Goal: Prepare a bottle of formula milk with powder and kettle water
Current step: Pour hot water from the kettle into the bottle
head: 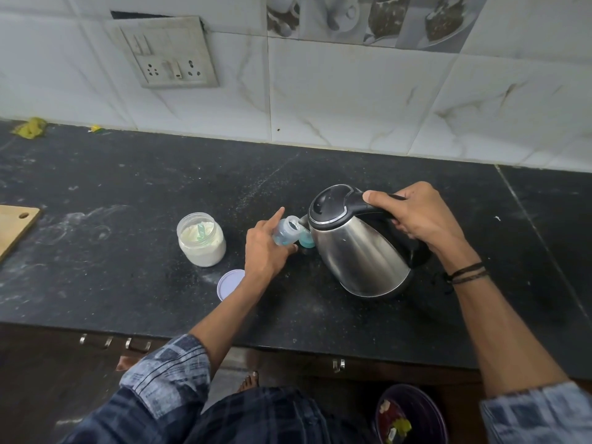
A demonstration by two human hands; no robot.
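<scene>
1. A wooden cutting board with a hanging hole lies at the counter's left edge, at nine o'clock from the powder jar.
2. The powder jar is clear, round-shouldered plastic, open, holding pale cream powder with a light green scoop sunk in it; it stands on the speckled black stone counter.
3. Its round lilac lid lies flat at five o'clock from the jar, partly hidden by the left forearm.
4. The left hand wraps the small translucent bluish baby bottle from its left side: thumb low against the front, fingers curled round the body, index finger stretched out straight toward one o'clock, off the bottle.
5. The bottle tilts, open mouth toward three o'clock, and its rim seems to touch the kettle's spout; white powder shows inside the neck.
6. A teal ring cap sits just beside the bottle's base, against the kettle wall.
7. The stainless steel kettle, brushed and conical with a black plastic lid, tips toward nine o'clock.
8. The right hand closes firmly round the kettle's black handle, thumb along its top; dark thread bands circle the wrist.
</scene>
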